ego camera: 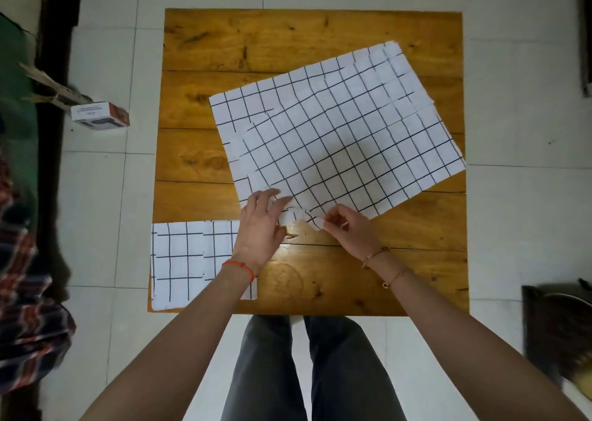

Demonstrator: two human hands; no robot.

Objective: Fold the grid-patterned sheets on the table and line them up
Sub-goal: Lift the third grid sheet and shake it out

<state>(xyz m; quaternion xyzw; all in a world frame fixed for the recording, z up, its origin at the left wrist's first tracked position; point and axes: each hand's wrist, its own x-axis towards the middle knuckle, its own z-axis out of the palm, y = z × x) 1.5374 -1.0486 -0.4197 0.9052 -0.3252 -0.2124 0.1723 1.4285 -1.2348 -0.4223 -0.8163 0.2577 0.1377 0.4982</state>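
Two folded white grid-patterned paper sheets (192,263) lay side by side at the near-left corner of the square wooden table (352,279), just left of the left hand (261,228). Its straight fingers (267,198) pressed flat on the near corner of the loose stack of unfolded grid sheets (336,135). Right hand (347,228) pinched that corner's lifted edge.

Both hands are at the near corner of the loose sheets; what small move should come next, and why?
Probably lift that corner to peel off the top sheet. The right hand pinches the curled corner of the unfolded sheets, the left hand lies flat on it, and the sheets lie overlapped and askew, while folded sheets wait at the table edge.
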